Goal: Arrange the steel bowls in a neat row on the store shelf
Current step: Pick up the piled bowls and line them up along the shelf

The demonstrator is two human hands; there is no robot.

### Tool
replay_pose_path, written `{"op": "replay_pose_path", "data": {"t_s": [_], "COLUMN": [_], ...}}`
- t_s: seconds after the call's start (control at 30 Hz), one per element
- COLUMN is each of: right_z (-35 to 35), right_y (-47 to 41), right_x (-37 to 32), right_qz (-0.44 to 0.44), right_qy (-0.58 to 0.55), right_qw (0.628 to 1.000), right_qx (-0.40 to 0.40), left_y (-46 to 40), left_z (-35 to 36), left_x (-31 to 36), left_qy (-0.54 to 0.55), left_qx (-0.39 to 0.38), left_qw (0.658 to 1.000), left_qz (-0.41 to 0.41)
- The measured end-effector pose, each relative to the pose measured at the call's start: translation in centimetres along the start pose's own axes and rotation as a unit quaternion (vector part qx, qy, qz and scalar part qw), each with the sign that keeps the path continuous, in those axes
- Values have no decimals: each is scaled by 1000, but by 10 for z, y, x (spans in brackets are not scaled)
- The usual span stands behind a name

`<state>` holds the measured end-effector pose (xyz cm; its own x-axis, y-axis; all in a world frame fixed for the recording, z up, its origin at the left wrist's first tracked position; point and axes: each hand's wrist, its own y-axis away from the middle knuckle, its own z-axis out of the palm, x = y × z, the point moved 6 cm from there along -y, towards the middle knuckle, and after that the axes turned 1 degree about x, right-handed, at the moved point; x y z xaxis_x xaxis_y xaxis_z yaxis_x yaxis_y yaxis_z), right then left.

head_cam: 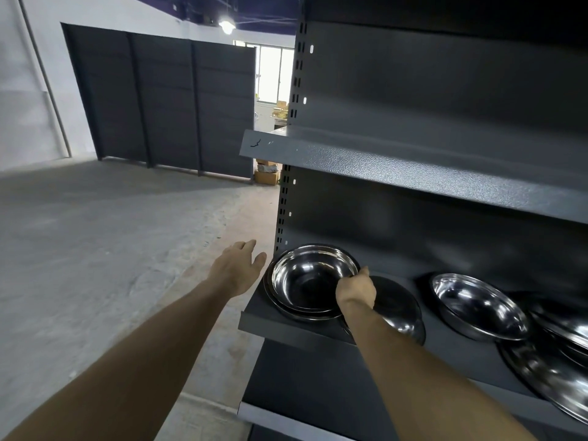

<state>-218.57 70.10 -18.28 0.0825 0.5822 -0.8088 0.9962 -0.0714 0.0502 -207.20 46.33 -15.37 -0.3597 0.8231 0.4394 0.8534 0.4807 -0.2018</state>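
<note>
The right hand (355, 289) pinches the rim of a shiny, shallow bowl (313, 278) nested on another at the shelf (286, 324) end. The left hand (237, 270) hovers open beside it, empty.

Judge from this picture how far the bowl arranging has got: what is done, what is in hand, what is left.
Done: one bowl stands alone on the shelf, upright. In hand: the right hand grips the rim of the top bowl of a small stack at the shelf's left end; the left hand hovers open beside it. Left: a jumbled pile at the right, and a flat dish behind the right arm, await lining up.
</note>
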Motion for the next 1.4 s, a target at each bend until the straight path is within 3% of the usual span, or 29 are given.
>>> {"op": "replay_pose_path", "data": {"t_s": [0.57,1.1,1.27,1.4], "right_z": [-41,-136,-146,-137], "right_y": [-16,-38,-43,-49], "right_x": [24,105,121,126], "right_qz": [-10,90,111,102], "right_qy": [25,18,15,27], "right_qw": [999,993,992,994], "right_qx": [18,75,57,-23], "left_y": [-5,5,6,2], "left_z": [25,93,111,126], "left_x": [55,171,190,200], "left_qy": [16,1,-29,-56], "left_qx": [-30,-127,-144,-157], "left_qw": [998,982,978,974], "left_qz": [54,138,150,156]}}
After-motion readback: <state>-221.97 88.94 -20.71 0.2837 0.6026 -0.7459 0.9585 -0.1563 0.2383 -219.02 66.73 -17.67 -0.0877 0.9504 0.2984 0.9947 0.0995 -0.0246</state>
